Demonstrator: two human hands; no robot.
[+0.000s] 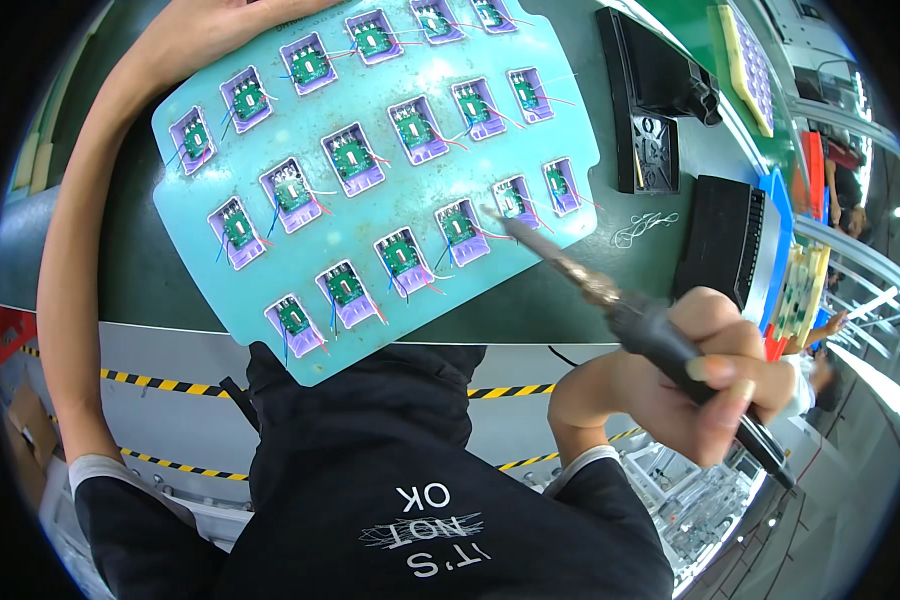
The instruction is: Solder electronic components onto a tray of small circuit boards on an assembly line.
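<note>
My right hand [715, 375] is closed round the dark handle of a soldering iron [660, 340]. The iron's metal tip points up and left, over the right part of a turquoise board [370, 235]. Several small green circuit boards [353, 157], each in a purple holder, sit in rows of slots across it. Thin red, blue and white wires stick out from them. At the far left, my left hand [205, 30] grips the board's far edge, its fingers partly cut off by the picture's top. The turquoise board lies slanted on a dark green table, its near corner over the front edge.
To the right stand a black stand with a tray [655, 150] and a dark ridged box [720, 240]. A loose coil of thin pale wire [645, 230] lies between them and the board. Blue and red bins and another person's arm [830, 328] are farther right.
</note>
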